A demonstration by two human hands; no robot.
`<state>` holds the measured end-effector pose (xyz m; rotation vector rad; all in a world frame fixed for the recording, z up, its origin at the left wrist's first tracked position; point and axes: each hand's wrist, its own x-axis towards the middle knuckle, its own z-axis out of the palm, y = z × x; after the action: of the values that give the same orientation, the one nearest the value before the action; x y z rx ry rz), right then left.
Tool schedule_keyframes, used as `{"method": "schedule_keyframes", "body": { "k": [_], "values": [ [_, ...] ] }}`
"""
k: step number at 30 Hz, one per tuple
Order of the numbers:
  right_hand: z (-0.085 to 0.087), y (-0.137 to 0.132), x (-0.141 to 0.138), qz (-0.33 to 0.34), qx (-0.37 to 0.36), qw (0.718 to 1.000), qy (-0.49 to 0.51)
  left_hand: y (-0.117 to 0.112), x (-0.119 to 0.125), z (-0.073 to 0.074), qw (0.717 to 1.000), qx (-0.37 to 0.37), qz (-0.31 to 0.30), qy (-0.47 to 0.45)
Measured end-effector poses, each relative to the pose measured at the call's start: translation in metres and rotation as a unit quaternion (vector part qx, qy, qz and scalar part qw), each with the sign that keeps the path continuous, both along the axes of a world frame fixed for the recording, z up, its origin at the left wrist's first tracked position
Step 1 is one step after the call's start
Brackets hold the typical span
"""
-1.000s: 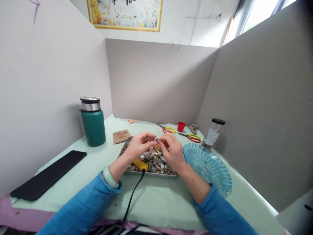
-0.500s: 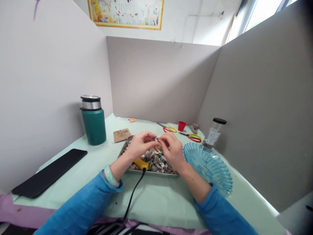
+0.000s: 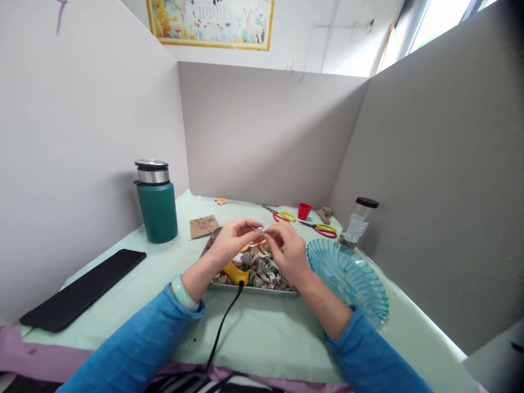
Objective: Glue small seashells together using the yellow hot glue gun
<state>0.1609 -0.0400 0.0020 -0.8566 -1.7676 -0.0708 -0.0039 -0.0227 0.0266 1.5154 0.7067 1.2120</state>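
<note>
Above the tray, my left hand [image 3: 234, 240] and my right hand [image 3: 287, 252] meet with fingertips closed. Between them they pinch a small whitish piece [image 3: 261, 231], too small to name and partly covered by the fingers. Beneath lies a metal tray [image 3: 262, 291] filled with a mix of shells and other small natural bits [image 3: 266, 272]. A yellow corded handle [image 3: 236, 272] rests over its front left side, under my left wrist, and a black cord [image 3: 221, 326] runs from it toward me. What is at the handle's far end is hidden.
To the right stands a blue ribbed glass plate [image 3: 370, 284], with a black-lidded clear jar [image 3: 357, 222] behind it. Two scissors [image 3: 285, 216], a red cup [image 3: 304, 211] and a brown card [image 3: 203, 226] lie farther back. At left are a green flask [image 3: 158, 213] and a black slab [image 3: 85, 288].
My fingers have turned the small piece, and more of its whitish side shows now. The left hand has shifted slightly; the right has barely moved.
</note>
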Motion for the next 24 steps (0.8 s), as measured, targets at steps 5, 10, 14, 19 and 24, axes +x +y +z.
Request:
{"method": "schedule_keyframes", "body": {
  "k": [5,10,14,19,24],
  "values": [
    [0.0,-0.0017,-0.0005,0.012,-0.006,1.0,-0.004,-0.0014,-0.0002,0.0005,1.0,-0.015,-0.005,-0.011],
    [-0.0002,-0.0035,-0.001,0.022,-0.004,1.0,-0.003,-0.0006,0.0003,-0.0026,1.0,-0.011,-0.002,-0.016],
    [-0.0001,-0.004,-0.0012,0.017,0.006,1.0,0.0,-0.0014,0.0006,-0.0028,1.0,0.004,0.009,-0.011],
    [-0.0015,-0.0024,-0.0015,0.012,0.035,0.999,-0.007,-0.0036,0.0022,-0.0005,1.0,0.012,0.028,-0.008],
    [-0.002,-0.0012,-0.0019,-0.01,0.037,0.999,-0.007,-0.0052,0.0021,0.001,1.0,-0.008,0.015,0.002]
  ]
}}
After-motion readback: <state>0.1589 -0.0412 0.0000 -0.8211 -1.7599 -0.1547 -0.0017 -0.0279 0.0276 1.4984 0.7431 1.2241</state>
